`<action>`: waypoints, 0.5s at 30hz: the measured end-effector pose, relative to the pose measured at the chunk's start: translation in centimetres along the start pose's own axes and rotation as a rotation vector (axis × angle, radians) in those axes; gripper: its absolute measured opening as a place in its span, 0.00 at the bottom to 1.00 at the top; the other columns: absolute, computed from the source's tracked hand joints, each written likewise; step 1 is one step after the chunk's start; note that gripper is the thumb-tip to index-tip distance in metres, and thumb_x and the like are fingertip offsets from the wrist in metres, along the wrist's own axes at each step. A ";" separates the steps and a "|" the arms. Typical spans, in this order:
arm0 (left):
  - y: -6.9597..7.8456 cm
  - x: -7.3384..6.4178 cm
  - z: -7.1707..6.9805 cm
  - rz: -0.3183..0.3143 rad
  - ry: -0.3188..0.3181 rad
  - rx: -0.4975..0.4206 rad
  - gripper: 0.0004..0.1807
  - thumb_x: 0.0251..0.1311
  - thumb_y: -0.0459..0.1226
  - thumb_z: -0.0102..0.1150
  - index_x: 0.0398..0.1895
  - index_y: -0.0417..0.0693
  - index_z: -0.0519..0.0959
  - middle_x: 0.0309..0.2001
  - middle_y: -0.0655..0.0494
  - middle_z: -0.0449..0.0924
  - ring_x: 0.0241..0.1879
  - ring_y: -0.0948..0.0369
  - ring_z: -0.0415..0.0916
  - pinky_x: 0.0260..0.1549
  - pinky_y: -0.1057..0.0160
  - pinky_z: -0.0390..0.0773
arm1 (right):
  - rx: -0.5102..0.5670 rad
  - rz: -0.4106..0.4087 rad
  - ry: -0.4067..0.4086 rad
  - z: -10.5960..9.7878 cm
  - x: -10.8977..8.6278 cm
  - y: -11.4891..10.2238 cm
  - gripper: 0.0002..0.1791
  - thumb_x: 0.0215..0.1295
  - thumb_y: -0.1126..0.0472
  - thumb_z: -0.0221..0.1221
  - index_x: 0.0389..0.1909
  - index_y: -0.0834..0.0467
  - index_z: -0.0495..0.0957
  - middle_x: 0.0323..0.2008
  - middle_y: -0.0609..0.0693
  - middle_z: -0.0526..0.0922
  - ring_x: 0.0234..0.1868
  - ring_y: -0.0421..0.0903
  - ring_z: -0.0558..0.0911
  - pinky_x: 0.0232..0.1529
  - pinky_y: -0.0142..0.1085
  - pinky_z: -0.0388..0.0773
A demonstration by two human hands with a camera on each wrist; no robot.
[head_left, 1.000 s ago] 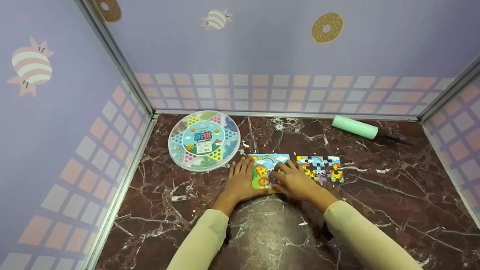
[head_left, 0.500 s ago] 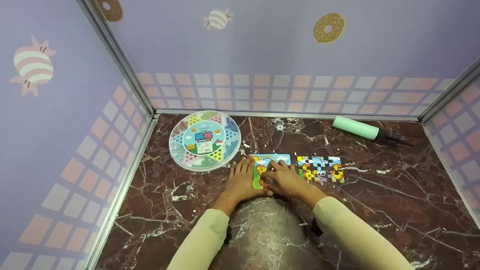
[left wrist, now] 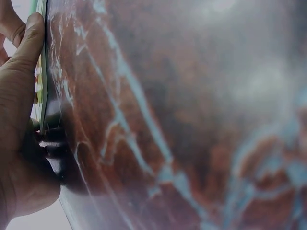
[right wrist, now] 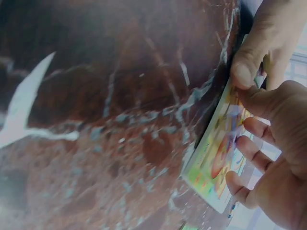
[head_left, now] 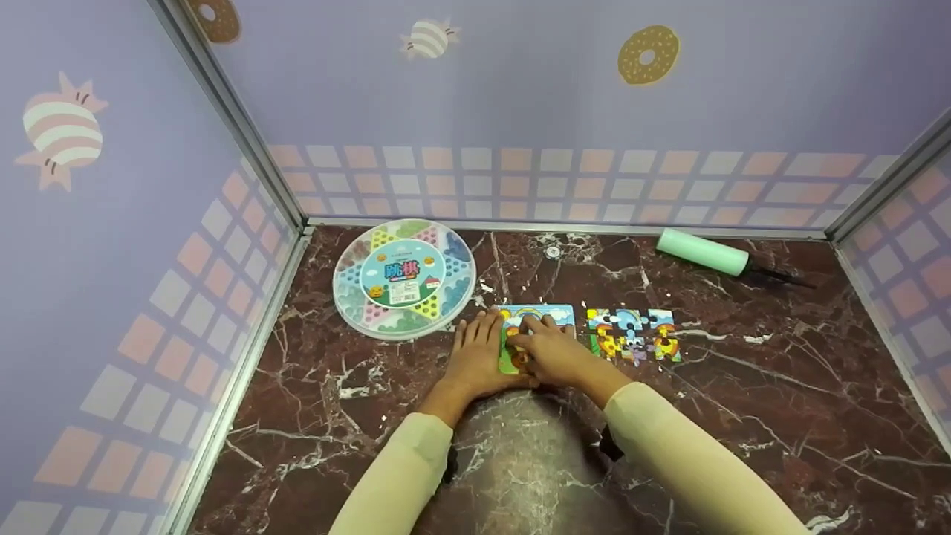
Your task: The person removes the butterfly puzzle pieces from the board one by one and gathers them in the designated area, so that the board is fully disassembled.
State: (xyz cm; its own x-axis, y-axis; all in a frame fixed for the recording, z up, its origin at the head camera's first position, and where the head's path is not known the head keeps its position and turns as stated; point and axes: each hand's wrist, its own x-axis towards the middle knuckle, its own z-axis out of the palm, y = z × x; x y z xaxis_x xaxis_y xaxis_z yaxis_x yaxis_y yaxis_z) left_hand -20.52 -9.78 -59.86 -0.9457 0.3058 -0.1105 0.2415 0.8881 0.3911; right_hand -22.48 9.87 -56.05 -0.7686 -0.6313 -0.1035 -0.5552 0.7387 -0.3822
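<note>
A small jigsaw puzzle board [head_left: 541,312] with a colourful cartoon picture lies flat on the dark marbled tabletop. My left hand [head_left: 478,358] rests at its left side, fingers straight, and its thumb lies along the near edge. Over the board's middle is my right hand [head_left: 557,357], covering part of the picture. Its fingers are bent, with the fingertips touching the puzzle face in the right wrist view; I see no piece between them. Several joined jigsaw pieces [head_left: 629,322] lie just right of the board, showing clouds, a rainbow and yellow and purple figures.
A round clear-lidded Chinese checkers set [head_left: 405,275] sits at the back left. At the back right lies a pale green hand pump [head_left: 702,253] with a black end. Purple patterned panels enclose the table [head_left: 356,461] at the back and sides.
My right hand has shifted left across the puzzle board, away from the jigsaw pieces, uncovering more of them. My left hand has stayed in place.
</note>
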 end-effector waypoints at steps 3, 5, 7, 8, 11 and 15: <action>0.1 -0.1 0.0 -0.004 0.005 0.003 0.74 0.53 0.78 0.70 0.92 0.48 0.50 0.92 0.50 0.45 0.92 0.45 0.43 0.90 0.38 0.42 | -0.003 0.006 -0.001 0.0 0.2 -0.3 0.17 0.71 0.57 0.74 0.59 0.49 0.85 0.64 0.56 0.76 0.64 0.65 0.74 0.56 0.75 0.78; 0.1 -0.1 -0.1 -0.005 0.006 0.001 0.73 0.54 0.78 0.70 0.92 0.48 0.50 0.92 0.50 0.45 0.92 0.45 0.43 0.90 0.38 0.42 | -0.004 0.002 0.013 0.0 0.3 -0.4 0.17 0.70 0.59 0.75 0.57 0.50 0.85 0.62 0.58 0.76 0.62 0.64 0.74 0.54 0.73 0.78; 0.1 -0.1 0.0 -0.006 0.007 -0.001 0.73 0.54 0.78 0.71 0.92 0.48 0.51 0.92 0.50 0.46 0.91 0.45 0.43 0.90 0.38 0.42 | 0.002 -0.003 0.021 0.1 0.3 -0.4 0.19 0.68 0.60 0.76 0.57 0.51 0.84 0.59 0.58 0.76 0.61 0.63 0.74 0.53 0.72 0.78; 0.2 -0.1 0.0 -0.007 0.007 -0.001 0.73 0.54 0.77 0.71 0.92 0.48 0.51 0.92 0.50 0.46 0.91 0.45 0.44 0.90 0.38 0.42 | 0.004 -0.007 0.028 0.1 0.4 -0.4 0.20 0.67 0.61 0.76 0.58 0.52 0.84 0.57 0.58 0.76 0.59 0.63 0.74 0.52 0.71 0.79; 0.0 0.0 0.1 -0.007 0.009 -0.009 0.74 0.53 0.77 0.72 0.92 0.47 0.51 0.92 0.49 0.47 0.91 0.45 0.44 0.90 0.38 0.41 | -0.001 -0.022 0.037 0.2 0.4 -0.3 0.25 0.66 0.61 0.76 0.62 0.53 0.83 0.54 0.58 0.78 0.58 0.64 0.76 0.51 0.70 0.81; 0.0 0.0 0.1 0.003 0.020 -0.012 0.73 0.54 0.75 0.73 0.92 0.45 0.51 0.92 0.47 0.48 0.91 0.44 0.45 0.90 0.37 0.42 | -0.016 -0.029 0.043 0.4 0.4 -0.2 0.31 0.65 0.61 0.75 0.69 0.55 0.79 0.56 0.60 0.82 0.62 0.69 0.79 0.53 0.74 0.82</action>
State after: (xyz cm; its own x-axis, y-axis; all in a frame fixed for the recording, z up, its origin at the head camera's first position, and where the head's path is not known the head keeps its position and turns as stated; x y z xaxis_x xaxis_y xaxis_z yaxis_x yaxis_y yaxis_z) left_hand -20.47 -9.80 -59.97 -0.9493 0.3009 -0.0909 0.2413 0.8830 0.4026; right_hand -22.51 9.40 -56.35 -0.7650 -0.6418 -0.0527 -0.5820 0.7241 -0.3701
